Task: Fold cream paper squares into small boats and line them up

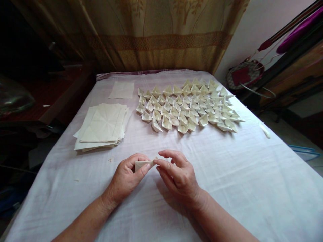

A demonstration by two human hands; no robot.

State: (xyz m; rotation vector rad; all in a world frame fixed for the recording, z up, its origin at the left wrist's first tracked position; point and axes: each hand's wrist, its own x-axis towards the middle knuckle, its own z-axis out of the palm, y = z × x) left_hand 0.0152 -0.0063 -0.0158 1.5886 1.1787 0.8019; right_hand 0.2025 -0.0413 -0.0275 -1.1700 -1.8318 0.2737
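Note:
A small folded piece of cream paper (141, 165) is held above the cloth near the front middle. My left hand (130, 174) is closed on it, thumb in front and fingers behind. At the paper's right end, my right hand (179, 176) has its thumb and fingertips on a raised tip, with the other fingers curled. Part of the paper is hidden behind the fingers. Beyond my hands, to the right, several folded paper boats (185, 111) stand close together in rows.
A stack of creased paper sheets (104, 122) lies to the left, and a single sheet (122, 90) behind it. White cloth (239, 188) covers the table. A curtain (156, 37) hangs at the back. A dark red cabinet (68, 90) stands left; a bag (243, 75) is at the right.

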